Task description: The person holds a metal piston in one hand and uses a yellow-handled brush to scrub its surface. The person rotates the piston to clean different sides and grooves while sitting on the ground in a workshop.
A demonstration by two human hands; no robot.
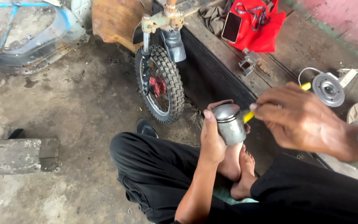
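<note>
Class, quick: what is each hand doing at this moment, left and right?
Left hand: closed around a grey metal cylindrical piston, held upright.
Right hand: closed on a thin yellow-handled tool, its tip at the piston.

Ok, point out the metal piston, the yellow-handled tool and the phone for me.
metal piston [230, 123], head view, on its grey side wall, held in the left hand [212, 141].
yellow-handled tool [248, 116], head view, on the yellow handle below the right hand [299, 120].
phone [231, 27], head view, middle of its dark screen.

Soft daylight, slight motion blur
</note>
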